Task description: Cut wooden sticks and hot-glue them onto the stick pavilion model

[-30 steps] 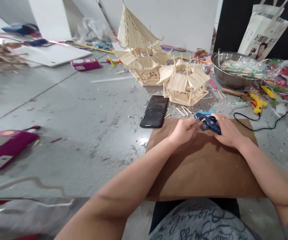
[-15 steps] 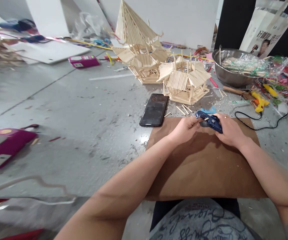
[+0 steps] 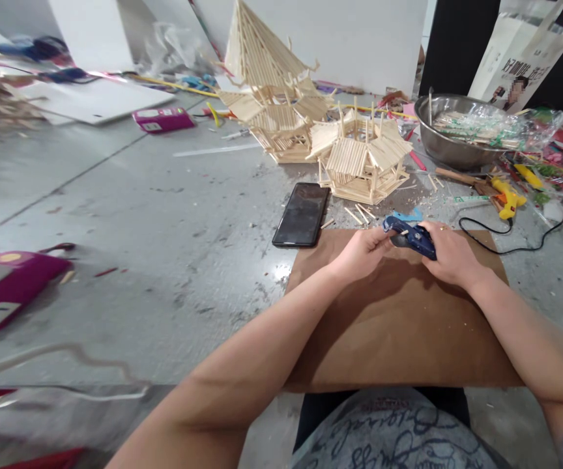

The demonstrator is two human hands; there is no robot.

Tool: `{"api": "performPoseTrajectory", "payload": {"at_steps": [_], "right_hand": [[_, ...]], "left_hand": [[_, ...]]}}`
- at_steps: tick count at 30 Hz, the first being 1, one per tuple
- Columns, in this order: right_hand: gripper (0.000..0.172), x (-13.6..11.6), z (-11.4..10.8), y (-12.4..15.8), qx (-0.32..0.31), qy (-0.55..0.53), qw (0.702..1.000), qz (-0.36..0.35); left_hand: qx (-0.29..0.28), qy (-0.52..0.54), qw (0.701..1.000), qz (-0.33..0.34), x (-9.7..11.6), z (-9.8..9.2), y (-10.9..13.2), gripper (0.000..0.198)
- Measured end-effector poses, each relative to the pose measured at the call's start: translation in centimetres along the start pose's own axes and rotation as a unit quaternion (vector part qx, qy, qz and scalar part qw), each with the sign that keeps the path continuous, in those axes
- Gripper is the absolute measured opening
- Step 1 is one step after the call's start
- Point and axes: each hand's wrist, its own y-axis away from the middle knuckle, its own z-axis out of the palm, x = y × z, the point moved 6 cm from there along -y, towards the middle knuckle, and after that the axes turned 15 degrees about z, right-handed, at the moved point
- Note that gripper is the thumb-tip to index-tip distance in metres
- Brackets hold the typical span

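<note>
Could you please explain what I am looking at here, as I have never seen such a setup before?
There is no machine: a person works with two bare hands, seen through one camera worn on the head, looking forward and down. The right hand grips a dark blue handheld tool. The left hand is at the tool's other end, where a short pale stick shows; its exact grip is hidden.

Below them, a brown rectangular sheet lies on a grey, stained surface. Beyond stand a low pale-wood stick model and, behind it, a tall pale-wood model with a pointed roof. A black rectangular phone lies nearby; to the right are a yellow glue gun and a round steel bowl.
</note>
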Motion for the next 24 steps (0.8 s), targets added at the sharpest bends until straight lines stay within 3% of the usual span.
{"api": "performPoseTrajectory", "payload": {"at_steps": [24], "right_hand": [[0.046,-0.03,-0.15,0.05,0.004,0.003,1.000,-0.001]], "left_hand": [[0.016,0.035,0.999,-0.007,-0.55,0.30,0.31,0.024]]}}
